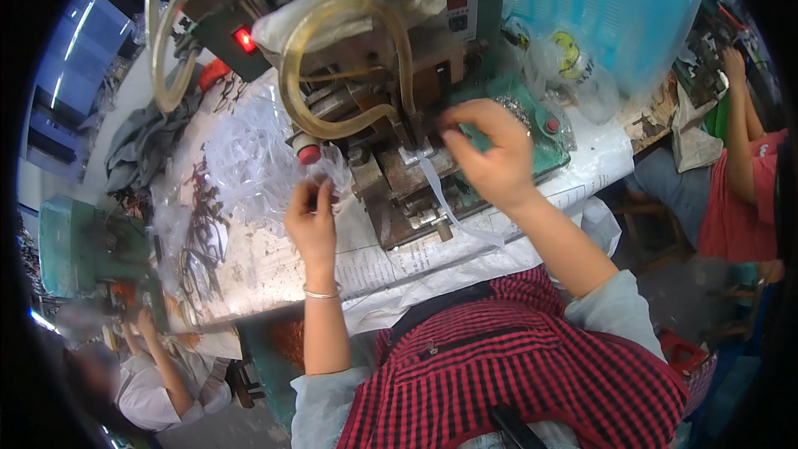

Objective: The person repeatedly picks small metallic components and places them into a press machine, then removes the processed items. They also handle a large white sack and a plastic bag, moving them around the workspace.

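A green press machine (pixel 490 0) stands before me, with a thick yellowish hose (pixel 289 75) looped over its metal head. From its small metal die (pixel 413 155) a translucent plastic strip (pixel 440 195) trails toward me over the base's front edge. My right hand (pixel 503 158) is beside the press head, just right of the die. Its fingers are curled in and slightly blurred; what they hold, if anything, is hidden. My left hand (pixel 312 220) hovers below a red push button (pixel 308 155), thumb and fingers drawn together. Its grasp is too dark to make out.
Left of the press lies a heap of clear plastic strips (pixel 249 162), with dark strips (pixel 198 245) beyond. A green tray (pixel 544 150) with small metal parts sits right, near a blue translucent bin (pixel 615 12). Co-workers sit at left (pixel 170 382) and right (pixel 744 191).
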